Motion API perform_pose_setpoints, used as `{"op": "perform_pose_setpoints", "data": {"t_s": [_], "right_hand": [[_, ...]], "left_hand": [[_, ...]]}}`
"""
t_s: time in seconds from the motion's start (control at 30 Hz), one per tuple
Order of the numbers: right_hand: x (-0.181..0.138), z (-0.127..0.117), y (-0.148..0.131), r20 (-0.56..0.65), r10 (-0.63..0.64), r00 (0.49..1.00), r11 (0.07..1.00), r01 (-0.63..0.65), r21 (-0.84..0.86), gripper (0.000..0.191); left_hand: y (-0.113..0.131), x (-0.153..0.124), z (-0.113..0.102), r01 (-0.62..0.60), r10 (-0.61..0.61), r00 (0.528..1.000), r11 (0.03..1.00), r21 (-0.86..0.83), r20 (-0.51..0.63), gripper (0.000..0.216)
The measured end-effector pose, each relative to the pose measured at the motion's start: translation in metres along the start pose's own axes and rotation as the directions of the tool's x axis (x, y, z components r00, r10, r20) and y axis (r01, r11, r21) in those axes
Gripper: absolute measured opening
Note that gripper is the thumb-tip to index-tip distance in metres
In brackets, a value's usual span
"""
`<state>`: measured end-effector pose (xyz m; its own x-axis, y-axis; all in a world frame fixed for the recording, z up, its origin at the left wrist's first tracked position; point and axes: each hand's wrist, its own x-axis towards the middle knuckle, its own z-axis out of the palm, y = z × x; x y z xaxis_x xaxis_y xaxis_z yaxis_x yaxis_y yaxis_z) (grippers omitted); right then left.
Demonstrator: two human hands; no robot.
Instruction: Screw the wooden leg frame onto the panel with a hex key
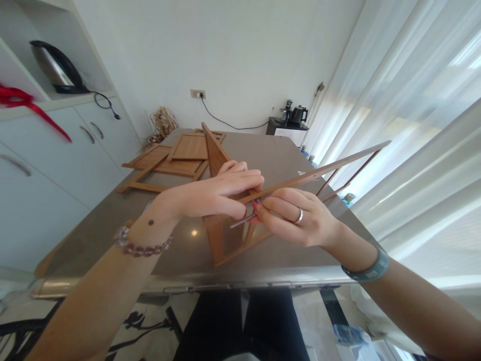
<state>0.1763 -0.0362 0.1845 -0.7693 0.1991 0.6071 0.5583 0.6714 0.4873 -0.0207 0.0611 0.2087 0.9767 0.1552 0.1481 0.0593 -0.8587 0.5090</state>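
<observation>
My left hand (pixel 225 193) is closed over the corner of a wooden frame, its fingers wrapped round the joint between a flat upright wooden panel (pixel 215 150) and a long wooden rail (pixel 323 170). Pinched in the fingers of my right hand (pixel 296 215) is a thin metal rod, which looks like a hex key (pixel 240 221), held against the underside of the rail. A small metal fitting, perhaps a bolt head (pixel 257 201), shows at my right fingertips. The exact contact between key and fitting is hidden by my fingers.
Several loose wooden panels (pixel 190 147) and a wooden bar frame (pixel 145 187) lie at the table's left. The grey table (pixel 180 250) has a metal front edge. A black kettle (pixel 299 115) stands on a low cabinet behind; white curtains (pixel 413 125) hang at the right.
</observation>
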Motion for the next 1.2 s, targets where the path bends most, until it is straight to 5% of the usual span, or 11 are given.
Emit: {"op": "perform_pose_setpoints", "data": {"t_s": [0.13, 0.23, 0.33, 0.43, 0.57, 0.67, 0.77, 0.87, 0.93, 1.03, 1.2], "right_hand": [[0.005, 0.000, -0.009, -0.015, 0.188, 0.982, 0.979, -0.189, -0.072, 0.024], [0.012, -0.004, -0.020, -0.014, 0.459, 0.888, 0.888, -0.459, 0.017, 0.033], [0.017, -0.008, -0.030, 0.146, 0.728, 0.670, 0.608, -0.729, 0.316, 0.039], [0.017, -0.010, -0.034, 0.391, 0.769, 0.506, 0.231, -0.790, 0.568, 0.043], [0.009, -0.006, -0.036, 0.506, 0.773, 0.382, -0.061, -0.749, 0.659, 0.046], [0.005, -0.001, -0.039, 0.575, 0.738, 0.354, -0.228, -0.672, 0.705, 0.048], [0.002, 0.005, -0.044, 0.570, 0.748, 0.340, -0.253, -0.648, 0.718, 0.047], [-0.001, 0.010, -0.049, 0.375, 0.887, 0.270, -0.052, -0.748, 0.662, 0.034], [-0.004, 0.011, -0.049, 0.097, 0.947, 0.307, 0.214, -0.825, 0.524, 0.029], [-0.009, 0.007, -0.042, -0.244, 0.803, 0.544, 0.579, -0.809, 0.102, 0.035], [-0.016, -0.009, -0.023, -0.199, 0.509, 0.838, 0.710, -0.539, -0.453, 0.025]], "left_hand": [[-0.002, 0.000, 0.000, -0.033, 0.033, 0.999, 0.999, -0.008, -0.012, 0.021], [-0.003, 0.000, 0.000, -0.031, 0.030, 0.999, 0.999, -0.030, -0.016, 0.021], [-0.003, -0.001, 0.000, -0.027, 0.026, 0.999, 0.999, -0.027, -0.019, 0.017], [-0.003, -0.001, -0.001, -0.015, 0.014, 1.000, 0.999, -0.032, -0.020, 0.018], [-0.003, -0.001, -0.001, -0.025, 0.025, 0.999, 1.000, -0.016, -0.020, 0.019], [-0.003, -0.001, 0.000, -0.031, 0.031, 0.999, 1.000, -0.002, -0.012, 0.019], [-0.004, -0.002, 0.000, -0.035, 0.035, 0.999, 0.999, 0.009, -0.003, 0.018], [-0.005, -0.002, 0.000, -0.035, 0.035, 0.999, 0.999, 0.010, 0.003, 0.019], [-0.005, -0.002, 0.000, -0.028, 0.028, 1.000, 1.000, 0.012, 0.005, 0.019], [-0.005, -0.002, 0.000, -0.023, 0.023, 1.000, 1.000, 0.017, 0.006, 0.019], [-0.004, -0.002, 0.000, -0.032, 0.032, 0.999, 0.999, 0.017, 0.007, 0.018]]}}
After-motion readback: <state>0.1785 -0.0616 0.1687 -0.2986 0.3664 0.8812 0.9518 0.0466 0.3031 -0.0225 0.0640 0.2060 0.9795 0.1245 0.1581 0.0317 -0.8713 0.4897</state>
